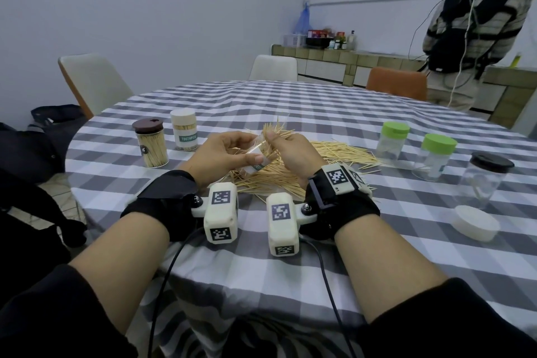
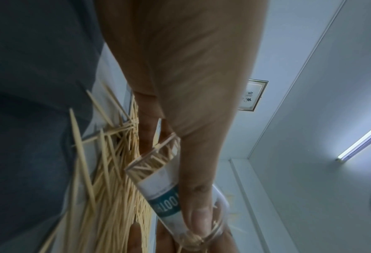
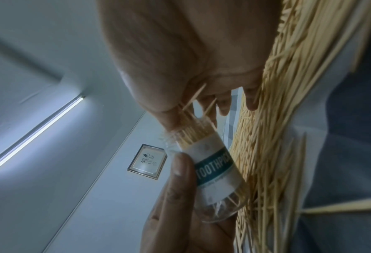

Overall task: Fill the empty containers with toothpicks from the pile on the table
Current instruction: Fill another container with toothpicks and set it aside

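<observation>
A clear labelled container (image 1: 257, 160) was held tilted just above the toothpick pile (image 1: 319, 154), gripped by the left hand (image 1: 223, 154) with the thumb curled across its teal "TOOTHPICK" band. A bundle of toothpicks (image 1: 279, 132) was pinched in the right hand (image 1: 290, 151) between thumb and fingers, with the tips fanned out above the knuckles and the lower ends already stuck into the container's mouth (seen best from the right wrist view, a bit blurry though). The pile was spread over the checked tabletop (image 1: 290, 270) right under and to the right of both hands. Off to the left, two filled containers were stood close together: one with a brown lid (image 1: 150, 144) and one with a cream lid (image 1: 184, 129). On the right side, well apart from the pile's middle, two green-lidded containers (image 1: 390, 139) (image 1: 434, 157) and a dark-lidded jar (image 1: 482, 180) were lined up, all looking see-through. A loose white lid (image 1: 476, 222) was left lying flat near the jar.
</observation>
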